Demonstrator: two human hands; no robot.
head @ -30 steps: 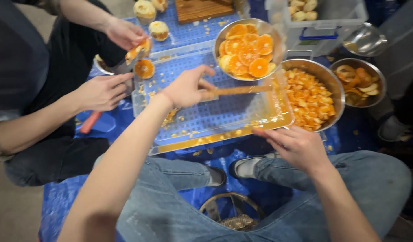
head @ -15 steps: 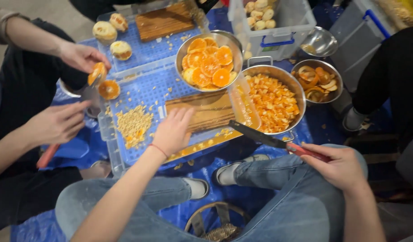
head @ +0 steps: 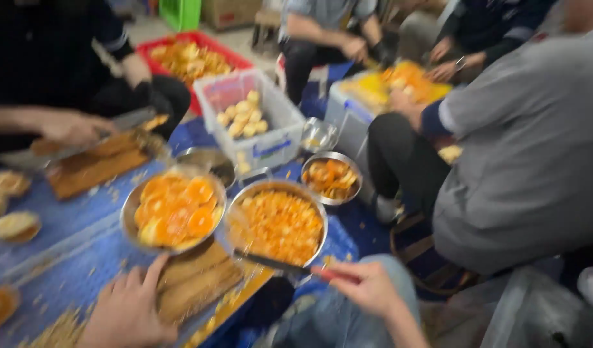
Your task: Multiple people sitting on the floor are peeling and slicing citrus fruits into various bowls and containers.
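The right hand is clenched around the red handle of a knife, whose dark blade lies across the near rim of the steel bowl of chopped orange pieces. Half a second ago that knife was lower, off to the side of the bowl; now the blade is up at the rim. The left hand lies flat, fingers spread and holding nothing, with its fingertips at the near edge of the wooden cutting board, much as it was before. The view has swung upward, so more of the room shows and everything is blurred.

Just beyond the board, touching it, sits the bowl of halved oranges, side by side with the chopped-fruit bowl. Both stand on the blue perforated crate top, whose right edge drops off just beside the board, so there is little room on that side. To the left, another person's hand works a second wooden board. Behind, a clear bin of peeled fruit and a small bowl of peels crowd the far side; a seated person in a grey shirt closes off the right.
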